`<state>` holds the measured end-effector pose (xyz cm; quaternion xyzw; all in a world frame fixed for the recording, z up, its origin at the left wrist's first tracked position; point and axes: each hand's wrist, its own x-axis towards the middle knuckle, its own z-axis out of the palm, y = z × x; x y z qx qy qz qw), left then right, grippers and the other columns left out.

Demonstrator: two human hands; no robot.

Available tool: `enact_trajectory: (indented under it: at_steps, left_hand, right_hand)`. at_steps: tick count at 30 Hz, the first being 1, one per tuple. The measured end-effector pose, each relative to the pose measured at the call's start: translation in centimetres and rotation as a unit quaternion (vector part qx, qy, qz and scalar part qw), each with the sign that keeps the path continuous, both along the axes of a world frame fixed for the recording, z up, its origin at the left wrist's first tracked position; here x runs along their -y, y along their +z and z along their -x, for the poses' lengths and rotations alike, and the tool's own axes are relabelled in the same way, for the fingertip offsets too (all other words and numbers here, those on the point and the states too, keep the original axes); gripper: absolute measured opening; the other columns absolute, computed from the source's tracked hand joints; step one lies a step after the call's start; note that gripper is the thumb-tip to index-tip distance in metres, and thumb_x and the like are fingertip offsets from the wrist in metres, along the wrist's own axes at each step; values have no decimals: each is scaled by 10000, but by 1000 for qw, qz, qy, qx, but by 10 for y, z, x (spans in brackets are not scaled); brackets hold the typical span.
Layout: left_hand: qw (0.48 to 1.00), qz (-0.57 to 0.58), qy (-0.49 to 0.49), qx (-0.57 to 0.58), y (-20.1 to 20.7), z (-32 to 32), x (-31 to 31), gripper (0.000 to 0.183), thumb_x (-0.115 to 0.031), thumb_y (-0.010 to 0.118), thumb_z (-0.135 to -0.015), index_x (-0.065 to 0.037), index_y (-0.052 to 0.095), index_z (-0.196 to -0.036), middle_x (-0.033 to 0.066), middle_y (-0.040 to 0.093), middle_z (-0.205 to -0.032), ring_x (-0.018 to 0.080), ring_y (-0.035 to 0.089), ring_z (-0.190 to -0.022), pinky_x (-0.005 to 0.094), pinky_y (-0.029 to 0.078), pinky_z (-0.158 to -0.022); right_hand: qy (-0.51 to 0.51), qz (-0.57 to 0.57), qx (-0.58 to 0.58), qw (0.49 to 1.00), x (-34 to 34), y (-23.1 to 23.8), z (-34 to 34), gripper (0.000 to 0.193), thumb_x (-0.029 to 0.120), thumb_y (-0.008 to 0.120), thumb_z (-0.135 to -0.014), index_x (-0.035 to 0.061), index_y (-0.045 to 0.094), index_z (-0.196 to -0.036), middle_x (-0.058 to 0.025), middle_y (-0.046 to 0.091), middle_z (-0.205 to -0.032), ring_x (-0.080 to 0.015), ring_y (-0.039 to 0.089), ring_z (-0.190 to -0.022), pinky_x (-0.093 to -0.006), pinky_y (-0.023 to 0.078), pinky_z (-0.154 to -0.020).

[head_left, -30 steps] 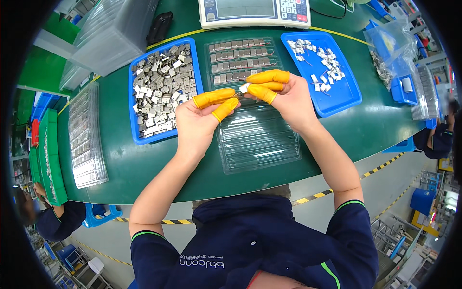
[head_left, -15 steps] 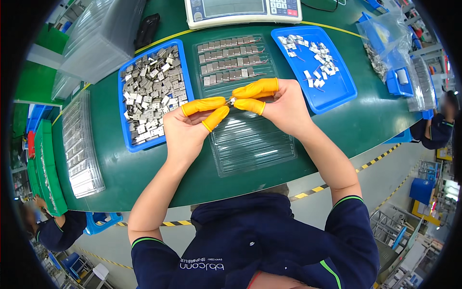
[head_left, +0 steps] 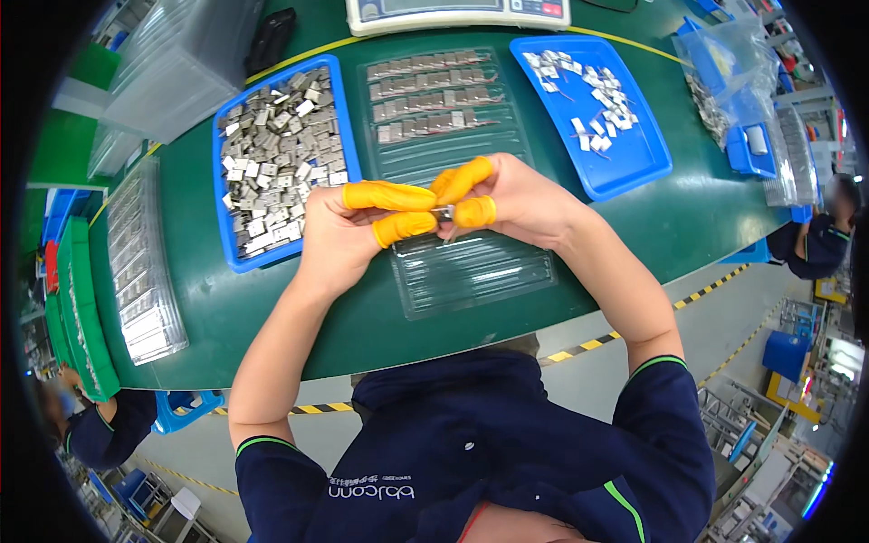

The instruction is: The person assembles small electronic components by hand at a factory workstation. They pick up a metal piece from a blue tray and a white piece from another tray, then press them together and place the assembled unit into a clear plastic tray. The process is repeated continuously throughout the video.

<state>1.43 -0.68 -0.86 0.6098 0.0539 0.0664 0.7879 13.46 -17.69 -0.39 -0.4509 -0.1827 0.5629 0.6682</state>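
Your left hand [head_left: 344,237] and right hand [head_left: 520,204] meet, fingers pinched nearly together on a small metal piece [head_left: 444,214] above a clear tray [head_left: 475,276]. From it, a blue tray [head_left: 222,181] of metal parts [head_left: 281,163] sits at ten o'clock, white parts [head_left: 606,98] at two.

Above a clear ribbed tray [head_left: 480,281] on the green surface [head_left: 222,312], the left grip [head_left: 337,233] and right grip [head_left: 529,206], wearing yellow finger cots [head_left: 389,196], pinch a small metallic part [head_left: 444,214].

Downward fisheye view from head height
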Motion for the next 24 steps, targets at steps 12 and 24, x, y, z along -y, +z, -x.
enact_trajectory:
  at_steps: [12, 24]
  left_hand:
    - [996, -41, 78, -1, -5, -4, 4, 298, 23, 692, -749, 52, 616, -1035, 124, 656, -971, 171, 642, -874, 282, 519, -812]
    - [949, -299, 92, 38, -6, -4, 4, 166, -40, 654, -797, -1, 674, -957, 88, 681, -934, 127, 642, -824, 240, 504, -749]
  right_hand:
    - [-119, 26, 230, 966, -5, 13, 0, 181, 50, 695, -761, -28, 668, -922, -67, 653, -891, -129, 605, -828, -251, 470, -786]
    - [-283, 176, 750, 571, 8, -21, -59, 172, 145, 754, -632, 101, 720, -795, -47, 645, -780, -218, 551, -817, -333, 456, -733]
